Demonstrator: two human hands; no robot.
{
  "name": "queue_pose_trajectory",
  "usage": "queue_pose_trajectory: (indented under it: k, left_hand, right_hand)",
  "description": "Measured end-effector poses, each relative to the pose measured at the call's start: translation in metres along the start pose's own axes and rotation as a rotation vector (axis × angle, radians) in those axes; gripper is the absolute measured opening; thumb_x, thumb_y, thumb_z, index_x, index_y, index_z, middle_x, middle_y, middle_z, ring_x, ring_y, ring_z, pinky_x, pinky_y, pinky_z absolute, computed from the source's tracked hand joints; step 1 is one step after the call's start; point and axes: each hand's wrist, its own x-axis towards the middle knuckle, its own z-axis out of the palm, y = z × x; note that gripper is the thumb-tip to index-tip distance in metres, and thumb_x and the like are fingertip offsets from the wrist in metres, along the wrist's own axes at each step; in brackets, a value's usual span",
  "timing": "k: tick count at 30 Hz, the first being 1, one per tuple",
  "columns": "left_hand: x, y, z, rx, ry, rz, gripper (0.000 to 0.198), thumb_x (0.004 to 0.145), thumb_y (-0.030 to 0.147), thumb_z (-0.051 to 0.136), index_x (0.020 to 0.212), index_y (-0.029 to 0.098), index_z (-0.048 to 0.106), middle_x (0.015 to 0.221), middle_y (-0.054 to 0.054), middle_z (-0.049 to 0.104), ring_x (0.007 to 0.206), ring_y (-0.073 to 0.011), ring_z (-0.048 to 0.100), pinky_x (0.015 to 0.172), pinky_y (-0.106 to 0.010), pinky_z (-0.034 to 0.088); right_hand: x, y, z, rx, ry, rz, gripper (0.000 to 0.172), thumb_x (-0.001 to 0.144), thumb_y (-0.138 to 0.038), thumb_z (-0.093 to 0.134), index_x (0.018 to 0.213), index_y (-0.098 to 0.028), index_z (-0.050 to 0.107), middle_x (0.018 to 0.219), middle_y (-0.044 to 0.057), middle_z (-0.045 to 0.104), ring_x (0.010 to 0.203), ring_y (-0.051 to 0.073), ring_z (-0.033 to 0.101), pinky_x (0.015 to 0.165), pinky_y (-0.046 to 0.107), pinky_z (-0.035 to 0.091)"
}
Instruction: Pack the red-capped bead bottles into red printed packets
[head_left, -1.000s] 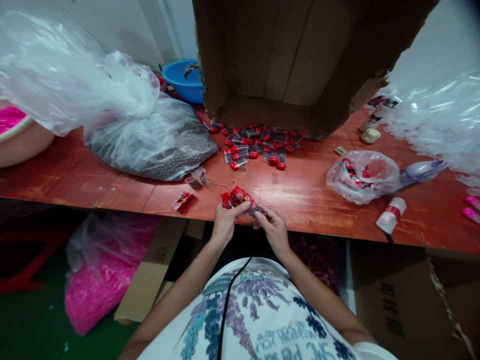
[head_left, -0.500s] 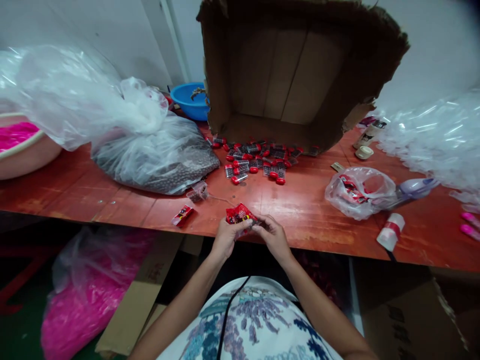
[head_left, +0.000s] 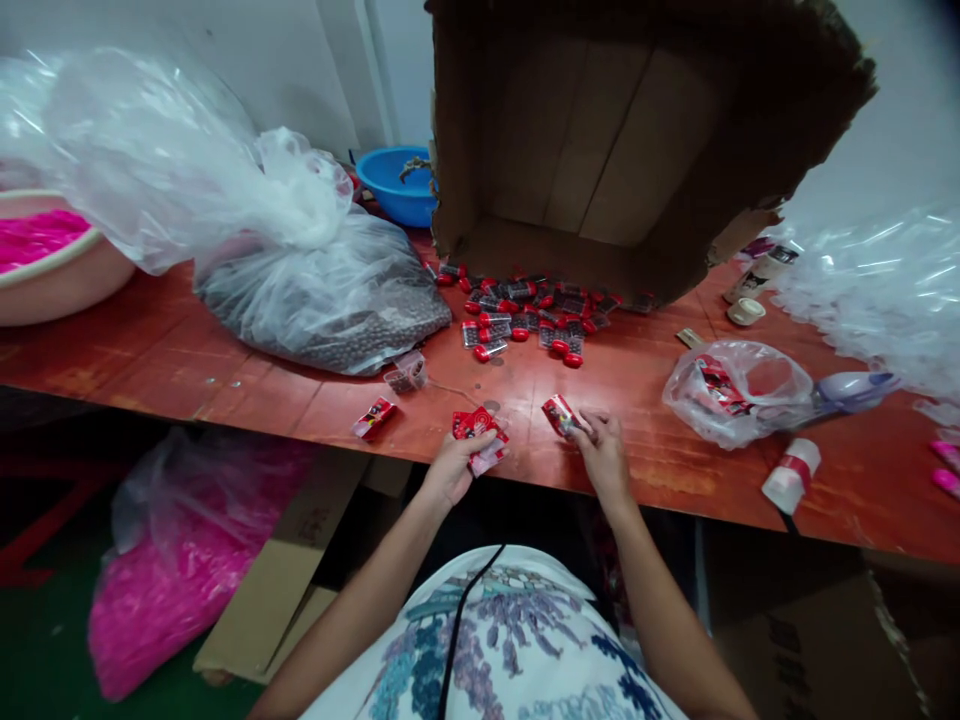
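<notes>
My left hand [head_left: 452, 467] is closed on several red printed cards [head_left: 471, 424], fanned above the table's front edge. To its right, my right hand [head_left: 604, 458] pinches one red printed card [head_left: 559, 413], which looks curved or folded. A second folded red card [head_left: 374, 418] lies on the table left of my hands. Just behind it is a small open clear container [head_left: 406, 372] with dark contents. Beyond my hands lies a pile of small clear containers with red caps [head_left: 525, 310], filled with dark beads.
A large torn cardboard box [head_left: 622, 240] opens toward me behind the pile. On the left sits a plastic bag of dark beads [head_left: 322, 310]. At right are a clear bag with red cards [head_left: 739, 390], a purple-handled tool [head_left: 855, 388] and a white roll [head_left: 793, 474].
My hands, together before, are now apart. My right hand has moved right with one card, while my left hand keeps the others. The view has shifted slightly.
</notes>
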Motion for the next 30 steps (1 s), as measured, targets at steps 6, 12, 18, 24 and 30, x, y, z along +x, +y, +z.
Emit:
queue_pose_trajectory:
  k: [6,12,18,24,30]
  left_hand:
    - [0.006,-0.004,0.004,0.016,-0.013,0.061,0.021,0.058,0.008,0.078,0.077,0.010,0.070,0.077,-0.009,0.073,0.066,-0.0183,0.068,0.066,-0.030,0.057]
    - [0.002,0.016,-0.009,-0.014,0.103,0.187,0.018,0.055,0.010,0.079,0.071,0.010,0.070,0.070,-0.007,0.072,0.061,-0.0174,0.068,0.062,-0.027,0.056]
    - [0.005,0.032,-0.025,-0.138,0.226,0.260,0.015,0.058,0.006,0.078,0.070,0.010,0.070,0.067,-0.005,0.071,0.058,-0.0152,0.067,0.058,-0.025,0.056]
    - [0.012,0.042,-0.026,-0.307,0.275,0.146,0.012,0.071,0.000,0.066,0.067,0.011,0.067,0.064,-0.005,0.069,0.055,-0.0125,0.065,0.055,-0.022,0.056]
    - [0.016,0.041,-0.027,-0.411,0.262,0.053,0.014,0.076,0.001,0.062,0.067,0.012,0.064,0.068,-0.006,0.070,0.058,-0.0126,0.066,0.058,-0.023,0.057]
  right_hand:
    - [-0.024,-0.053,0.049,0.269,-0.282,-0.216,0.030,0.082,-0.026,0.058,0.111,-0.026,0.065,0.094,0.004,0.063,0.076,0.016,0.058,0.071,0.028,0.050]
    - [-0.009,-0.074,0.075,0.261,-0.402,-0.407,0.038,0.085,-0.019,0.052,0.120,-0.029,0.059,0.095,0.003,0.067,0.083,0.017,0.063,0.075,0.029,0.051]
    - [0.049,-0.079,0.101,-0.205,-0.506,-0.600,0.034,0.090,-0.017,0.045,0.120,-0.027,0.060,0.102,0.004,0.068,0.092,0.016,0.062,0.082,0.027,0.048]
    - [0.108,-0.072,0.126,-0.551,-0.423,-0.583,0.042,0.088,-0.006,0.038,0.127,-0.015,0.053,0.131,0.016,0.051,0.116,0.025,0.043,0.098,0.038,0.035]
    - [0.093,-0.057,0.114,-0.554,-0.524,-0.583,0.028,0.089,-0.017,0.048,0.115,-0.012,0.059,0.115,0.017,0.057,0.106,0.025,0.049,0.091,0.037,0.039]
